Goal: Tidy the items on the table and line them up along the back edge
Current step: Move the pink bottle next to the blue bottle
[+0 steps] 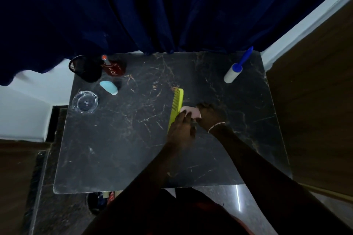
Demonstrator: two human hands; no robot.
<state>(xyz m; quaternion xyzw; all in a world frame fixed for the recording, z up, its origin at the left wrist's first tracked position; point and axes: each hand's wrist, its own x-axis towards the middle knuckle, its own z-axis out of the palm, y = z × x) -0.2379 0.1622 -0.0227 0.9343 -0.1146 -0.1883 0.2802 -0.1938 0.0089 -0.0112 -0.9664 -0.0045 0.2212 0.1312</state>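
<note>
A yellow-green comb (177,104) lies lengthwise at the middle of the dark marble table (114,149). Its near end is hidden under my left hand (181,129), which is closed over it with fingertips touching a pink soap-like block (191,112). My right hand (208,114), a bracelet on its wrist, grips the right side of the pink block. At the back left stand a black mesh cup (84,68) and a red bottle (113,68). In front of them lie a light-blue tube (108,87) and a glass ashtray (85,101). A lint roller (236,68) with a blue handle lies at the back right.
A dark blue curtain (172,9) hangs right behind the table's back edge. A white wall and a wooden panel (315,82) are to the right. A dark bin with items (101,202) sits on the floor under the front edge.
</note>
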